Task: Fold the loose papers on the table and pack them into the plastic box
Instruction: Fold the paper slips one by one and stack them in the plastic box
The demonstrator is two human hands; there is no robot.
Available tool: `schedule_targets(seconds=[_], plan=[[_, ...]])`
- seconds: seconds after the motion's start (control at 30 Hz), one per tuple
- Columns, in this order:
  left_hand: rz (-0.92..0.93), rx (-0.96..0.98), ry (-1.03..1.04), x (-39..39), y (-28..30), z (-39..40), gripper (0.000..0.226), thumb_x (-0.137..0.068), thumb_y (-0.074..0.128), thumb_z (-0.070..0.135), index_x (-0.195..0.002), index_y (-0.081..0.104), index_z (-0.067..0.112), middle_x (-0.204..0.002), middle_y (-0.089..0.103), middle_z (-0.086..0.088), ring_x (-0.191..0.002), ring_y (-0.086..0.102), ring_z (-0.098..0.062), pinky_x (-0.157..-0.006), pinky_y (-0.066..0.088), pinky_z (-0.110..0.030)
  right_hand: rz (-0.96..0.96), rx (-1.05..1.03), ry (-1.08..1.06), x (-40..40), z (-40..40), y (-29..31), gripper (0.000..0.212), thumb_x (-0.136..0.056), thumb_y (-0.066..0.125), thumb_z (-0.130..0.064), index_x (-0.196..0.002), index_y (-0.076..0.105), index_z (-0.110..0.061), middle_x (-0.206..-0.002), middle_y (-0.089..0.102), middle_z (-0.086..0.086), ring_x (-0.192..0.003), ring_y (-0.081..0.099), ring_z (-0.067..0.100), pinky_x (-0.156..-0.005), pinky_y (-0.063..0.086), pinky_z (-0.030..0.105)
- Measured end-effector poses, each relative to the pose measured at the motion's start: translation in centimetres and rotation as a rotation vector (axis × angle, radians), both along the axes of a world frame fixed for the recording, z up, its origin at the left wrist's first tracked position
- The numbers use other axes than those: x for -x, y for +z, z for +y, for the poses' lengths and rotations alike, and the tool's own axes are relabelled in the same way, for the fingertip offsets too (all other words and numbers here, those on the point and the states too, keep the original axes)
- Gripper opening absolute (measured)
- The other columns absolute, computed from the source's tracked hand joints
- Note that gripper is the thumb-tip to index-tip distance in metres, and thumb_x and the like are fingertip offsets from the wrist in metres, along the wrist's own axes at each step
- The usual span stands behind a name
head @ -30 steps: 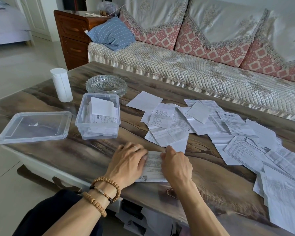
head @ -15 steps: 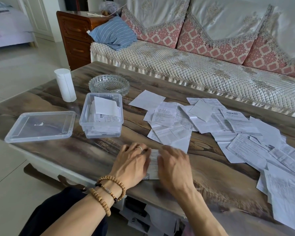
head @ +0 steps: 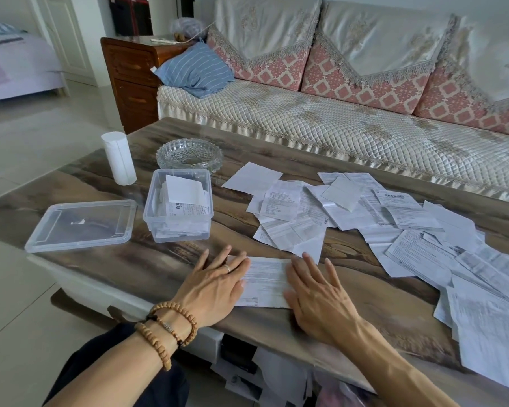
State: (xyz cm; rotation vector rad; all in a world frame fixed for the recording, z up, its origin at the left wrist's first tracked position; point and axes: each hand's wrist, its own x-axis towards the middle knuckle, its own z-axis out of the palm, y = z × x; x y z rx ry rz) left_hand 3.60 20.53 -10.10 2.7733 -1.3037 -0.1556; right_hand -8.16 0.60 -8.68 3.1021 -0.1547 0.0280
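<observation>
Papers [head: 394, 218] mostly loose, spread toward 2 o'clock on worktop [head: 165, 259]. Some already in plastic box [head: 178, 204]. Left hand [head: 215, 284], right hand [head: 318, 298] flat, fingers straight, pressing folded sheet [head: 265, 282].

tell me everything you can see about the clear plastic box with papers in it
The plastic box is a small rectangular tub of clear, slightly cloudy plastic with rounded corners and a thicker rim. It stands upright and open on the wooden table, its matching lid lying flat apart on its left. Inside are folded white papers, some printed, the topmost sheet tilted and poking above the rim. A glass dish sits just behind it. Neither hand touches it.
</observation>
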Motion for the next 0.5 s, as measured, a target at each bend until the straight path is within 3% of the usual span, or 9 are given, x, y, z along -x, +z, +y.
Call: schedule_targets(seconds=[0.07, 0.13, 0.2, 0.37, 0.5], plan=[[0.011, 0.006, -0.001, 0.1, 0.1, -0.1, 0.084, -0.078, -0.016, 0.051, -0.155, 0.008, 0.027, -0.162, -0.001, 0.015, -0.150, -0.008, -0.012, -0.120, -0.005, -0.046, -0.004, -0.056, 0.005, -1.0, 2.0, -0.2, 0.075, -0.093, 0.001, -0.050, -0.152, 0.027, -0.012, -0.162, 0.011, 0.004, -0.149, -0.002, 0.019, -0.120, -0.010, 0.044], [0.019, 0.015, 0.006, 0.0, -0.1, -0.1, 0.085, -0.078, -0.015, 0.053, -0.155, 0.009, 0.028, -0.162, -0.002, 0.015, -0.150, -0.008, -0.012, -0.120, -0.005, -0.046, 0.038, -0.153, -0.035, -1.9, 4.3, -0.8, 0.082, -0.084, -0.008, -0.051, -0.155, 0.008, -0.014, -0.163, -0.003, 0.003, -0.150, -0.007, 0.019, -0.118, -0.009, 0.045], [0.019, 0.011, 0.001, -0.1, -0.1, 0.2, 0.085, -0.078, -0.014, 0.054, -0.156, 0.008, 0.028, -0.162, -0.003, 0.015, -0.150, -0.008, -0.012, -0.120, -0.005, -0.046, 0.029, -0.172, -0.067, -2.3, 4.9, -1.3, 0.083, -0.082, -0.013, -0.052, -0.156, 0.002, -0.017, -0.164, -0.006, 0.001, -0.151, -0.007, 0.017, -0.119, -0.005, 0.047], [0.043, -0.001, 0.013, -0.4, 0.2, 1.4, 0.087, -0.075, -0.012, 0.063, -0.155, 0.001, 0.031, -0.158, -0.011, 0.018, -0.148, -0.013, -0.009, -0.119, -0.010, -0.044, 0.092, -0.125, -0.101, -0.4, 1.5, -0.8, 0.089, -0.081, -0.021, -0.064, -0.156, 0.000, -0.021, -0.163, -0.008, -0.006, -0.150, -0.009, 0.012, -0.120, -0.003, 0.044], [0.038, 0.004, 0.002, -0.3, 0.3, 1.5, 0.088, -0.075, -0.011, 0.064, -0.155, 0.003, 0.029, -0.160, -0.009, 0.016, -0.148, -0.013, -0.010, -0.117, -0.011, -0.042, 0.102, -0.036, -0.061, -1.9, 2.6, 0.2, 0.089, -0.080, -0.014, -0.053, -0.154, 0.010, -0.011, -0.164, 0.001, 0.005, -0.150, -0.009, 0.019, -0.118, -0.009, 0.046]])
